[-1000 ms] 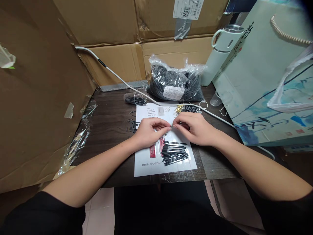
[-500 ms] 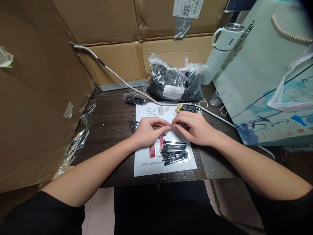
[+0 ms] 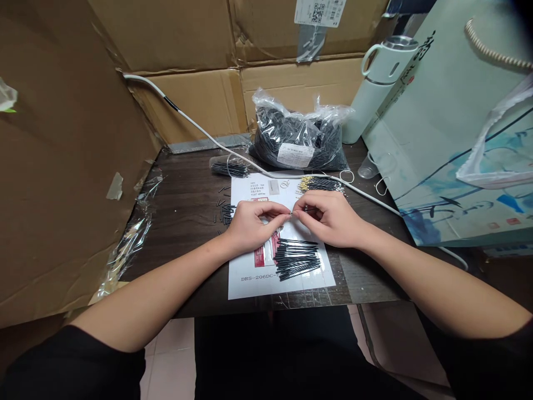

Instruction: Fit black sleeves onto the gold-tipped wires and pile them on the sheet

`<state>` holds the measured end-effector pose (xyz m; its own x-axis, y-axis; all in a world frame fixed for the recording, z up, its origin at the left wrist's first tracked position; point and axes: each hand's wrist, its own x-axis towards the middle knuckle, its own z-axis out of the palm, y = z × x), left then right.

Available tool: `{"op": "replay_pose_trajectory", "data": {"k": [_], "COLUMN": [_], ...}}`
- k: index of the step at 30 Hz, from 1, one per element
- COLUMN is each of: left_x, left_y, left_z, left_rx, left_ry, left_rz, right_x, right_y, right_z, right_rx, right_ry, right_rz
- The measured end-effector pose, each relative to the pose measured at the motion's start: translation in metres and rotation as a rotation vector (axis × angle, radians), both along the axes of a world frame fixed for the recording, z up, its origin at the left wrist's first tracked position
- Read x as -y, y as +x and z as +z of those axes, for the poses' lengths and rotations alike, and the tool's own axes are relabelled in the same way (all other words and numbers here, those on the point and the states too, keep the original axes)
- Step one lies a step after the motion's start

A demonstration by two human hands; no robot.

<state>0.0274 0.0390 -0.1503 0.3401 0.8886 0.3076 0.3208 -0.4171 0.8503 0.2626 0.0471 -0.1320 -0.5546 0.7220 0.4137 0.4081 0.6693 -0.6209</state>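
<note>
My left hand and my right hand meet fingertip to fingertip above a printed white sheet. Both are closed in a pinch. What the fingers hold is tiny and mostly covered; only a small dark speck shows where they meet. Below them on the sheet lies a pile of thin black rods, roughly side by side. Short black tube pieces are scattered left of my left hand. Behind my right hand lies a bundle of dark pins with yellow-gold ends.
A clear plastic bag full of black pieces stands at the back, with a white cable running in front of it. A clear container of black rods lies left of it. At right stand a pale flask and paper bag; cardboard walls the left.
The hands stay pinched together in nearly the same place. The view has shifted very slightly; the piles on the table look the same.
</note>
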Motion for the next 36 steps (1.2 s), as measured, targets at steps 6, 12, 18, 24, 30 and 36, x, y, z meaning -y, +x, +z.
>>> {"op": "replay_pose_trajectory", "data": {"k": [6, 12, 18, 24, 30, 36], "left_x": [-0.0002, -0.0007, 0.0000, 0.0019, 0.0022, 0.0014], "left_y": [0.0005, 0.0047, 0.0045, 0.0010, 0.0009, 0.0011], "left_z": [0.0009, -0.0006, -0.0014, 0.0039, 0.0049, 0.0035], "left_rx": [0.030, 0.251, 0.245, 0.030, 0.024, 0.023], "left_ry": [-0.100, -0.423, -0.373, -0.021, 0.032, 0.033], "left_rz": [-0.013, -0.026, -0.012, 0.019, 0.042, 0.048], "right_x": [-0.0010, -0.0056, -0.0026, 0.0020, 0.0002, 0.0008], "right_y": [-0.0001, 0.0035, 0.0024, -0.0013, -0.0007, -0.0006], "right_z": [0.0007, 0.0022, 0.0026, 0.0046, 0.0048, 0.0047], "right_rx": [-0.016, -0.013, -0.008, -0.027, -0.063, -0.081], "right_ry": [0.038, 0.193, 0.181, -0.079, -0.158, -0.081], "right_rz": [0.026, 0.116, 0.088, -0.016, -0.055, -0.054]}}
